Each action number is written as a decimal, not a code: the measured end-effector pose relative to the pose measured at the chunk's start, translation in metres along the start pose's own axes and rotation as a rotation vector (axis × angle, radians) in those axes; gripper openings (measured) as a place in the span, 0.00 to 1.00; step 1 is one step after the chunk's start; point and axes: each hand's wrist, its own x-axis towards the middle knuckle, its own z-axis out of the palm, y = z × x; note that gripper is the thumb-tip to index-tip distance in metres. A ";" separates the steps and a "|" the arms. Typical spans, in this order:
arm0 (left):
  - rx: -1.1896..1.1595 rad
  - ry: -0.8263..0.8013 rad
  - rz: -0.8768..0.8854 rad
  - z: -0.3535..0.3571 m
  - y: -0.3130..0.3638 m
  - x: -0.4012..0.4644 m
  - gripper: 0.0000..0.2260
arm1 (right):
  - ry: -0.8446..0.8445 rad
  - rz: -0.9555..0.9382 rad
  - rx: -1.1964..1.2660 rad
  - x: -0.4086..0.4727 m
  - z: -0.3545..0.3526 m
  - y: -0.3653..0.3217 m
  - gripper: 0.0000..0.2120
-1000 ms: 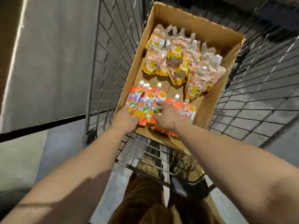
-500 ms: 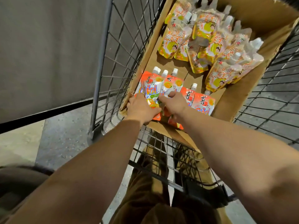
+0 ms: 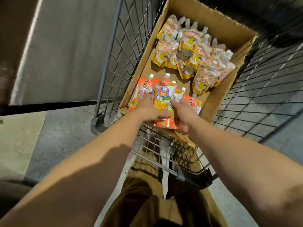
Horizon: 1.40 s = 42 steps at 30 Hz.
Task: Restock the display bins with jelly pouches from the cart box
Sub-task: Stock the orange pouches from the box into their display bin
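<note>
a: where, and pointing which way?
b: orange pouches [image 3: 161, 95] at near end of cardboard box [image 3: 211, 102] in wire cart [image 3: 124, 51], long axis lengthwise, white caps aimed far.
a: hands?
b: left hand [image 3: 150, 110] and right hand [image 3: 184, 114] both gripping that bunch.

1. The orange pouch [image 3: 161, 95] held up at the near end of the cardboard box [image 3: 229, 32] read "Cici" in large blue letters across its front.
2. The orange pouch beside it [image 3: 142, 93], toward the box's left wall, showed the same blue lettering, with only "Ci" clear of the left hand [image 3: 150, 110].
3. The yellow-green pouches [image 3: 195, 54] heaped at the box's far end bore large orange characters, too blurred to read.
</note>
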 end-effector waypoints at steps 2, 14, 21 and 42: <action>0.018 0.012 0.055 0.003 0.004 -0.020 0.37 | -0.059 -0.021 0.048 -0.022 -0.005 -0.005 0.15; -0.393 0.142 0.291 0.025 0.002 -0.153 0.42 | -0.258 -0.350 -0.296 -0.161 -0.030 -0.016 0.19; -0.807 0.391 0.324 0.046 -0.061 -0.269 0.05 | -0.451 -0.509 -0.556 -0.244 -0.011 0.027 0.15; -1.799 1.356 0.213 0.252 -0.632 -0.674 0.04 | -1.282 -0.277 -1.246 -0.506 0.239 0.618 0.06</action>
